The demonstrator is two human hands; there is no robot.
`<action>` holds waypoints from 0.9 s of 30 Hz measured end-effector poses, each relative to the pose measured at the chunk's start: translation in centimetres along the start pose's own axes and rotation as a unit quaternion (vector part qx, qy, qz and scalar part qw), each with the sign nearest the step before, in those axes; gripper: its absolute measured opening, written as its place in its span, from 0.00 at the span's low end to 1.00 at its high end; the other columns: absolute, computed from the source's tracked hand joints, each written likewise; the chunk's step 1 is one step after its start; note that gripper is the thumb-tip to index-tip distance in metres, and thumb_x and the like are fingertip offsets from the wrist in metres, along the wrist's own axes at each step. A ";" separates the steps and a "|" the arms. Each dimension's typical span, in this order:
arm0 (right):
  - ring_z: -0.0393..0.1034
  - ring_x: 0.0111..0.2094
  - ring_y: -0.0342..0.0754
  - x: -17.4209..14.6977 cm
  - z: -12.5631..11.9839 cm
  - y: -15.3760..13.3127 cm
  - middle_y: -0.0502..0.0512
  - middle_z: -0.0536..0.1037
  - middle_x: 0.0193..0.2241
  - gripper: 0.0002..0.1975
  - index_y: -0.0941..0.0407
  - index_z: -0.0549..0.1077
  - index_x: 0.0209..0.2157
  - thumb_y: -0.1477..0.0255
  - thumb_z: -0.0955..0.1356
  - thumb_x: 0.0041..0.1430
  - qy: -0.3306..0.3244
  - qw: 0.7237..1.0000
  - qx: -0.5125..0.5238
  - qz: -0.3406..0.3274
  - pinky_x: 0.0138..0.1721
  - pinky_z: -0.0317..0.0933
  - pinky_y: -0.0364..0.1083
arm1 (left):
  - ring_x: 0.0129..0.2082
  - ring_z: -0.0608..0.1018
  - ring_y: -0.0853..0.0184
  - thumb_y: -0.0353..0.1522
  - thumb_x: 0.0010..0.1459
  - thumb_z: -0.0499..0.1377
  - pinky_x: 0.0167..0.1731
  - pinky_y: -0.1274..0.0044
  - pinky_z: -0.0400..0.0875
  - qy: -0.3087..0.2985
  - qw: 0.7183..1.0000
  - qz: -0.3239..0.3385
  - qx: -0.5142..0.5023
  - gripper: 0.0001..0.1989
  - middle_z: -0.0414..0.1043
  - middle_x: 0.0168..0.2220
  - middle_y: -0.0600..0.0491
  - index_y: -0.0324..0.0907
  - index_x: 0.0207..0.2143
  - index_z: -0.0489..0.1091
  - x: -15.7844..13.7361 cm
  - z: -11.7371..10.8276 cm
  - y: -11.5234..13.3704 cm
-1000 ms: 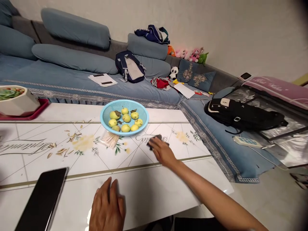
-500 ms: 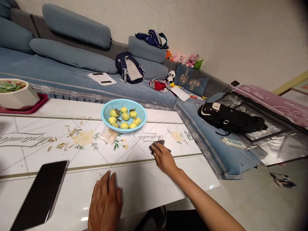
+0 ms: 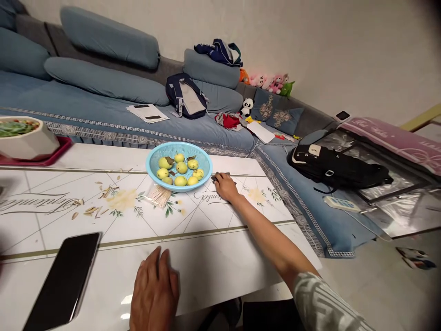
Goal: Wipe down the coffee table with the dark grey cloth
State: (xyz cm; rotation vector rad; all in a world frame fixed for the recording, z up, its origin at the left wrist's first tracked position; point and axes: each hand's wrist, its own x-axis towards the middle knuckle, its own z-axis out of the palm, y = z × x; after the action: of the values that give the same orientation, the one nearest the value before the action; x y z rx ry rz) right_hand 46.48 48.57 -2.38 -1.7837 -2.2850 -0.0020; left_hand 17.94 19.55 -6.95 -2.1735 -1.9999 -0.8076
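My right hand is stretched across the table, its fingers bent over a dark grey cloth pressed to the top, just right of the blue basket. Most of the cloth is hidden under the fingers. Yellow-green fruits with a few leaves lie in the basket. Near the front edge, my left hand rests palm down on the table, holding nothing, its fingers stretched forward. A black phone lies to its left.
A packet of thin sticks touches the basket's front. Seed-like shells are scattered at left. A potted succulent stands on a red tray. Beyond is a blue sofa with a backpack; a black bag lies right.
My right hand has slid the dark cloth away from me and slightly left, up beside the basket. My left hand stays on the table; the view has shifted slightly.
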 end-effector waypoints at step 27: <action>0.68 0.57 0.58 -13.8 -0.3 -1.1 0.62 0.75 0.58 0.15 0.53 0.74 0.57 0.71 0.60 0.77 0.027 0.997 0.050 -0.056 0.59 0.66 0.56 | 0.65 0.71 0.45 0.29 0.72 0.51 0.69 0.49 0.66 0.006 0.999 -0.026 -0.017 0.26 0.66 0.67 0.35 0.37 0.70 0.60 -0.3 0.5 0.2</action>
State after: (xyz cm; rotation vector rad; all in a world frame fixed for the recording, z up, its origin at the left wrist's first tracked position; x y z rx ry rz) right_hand 48.59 35.02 -4.55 -1.5868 -2.3021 0.0429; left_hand 18.30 19.41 -7.41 -2.1373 -2.0592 -0.8672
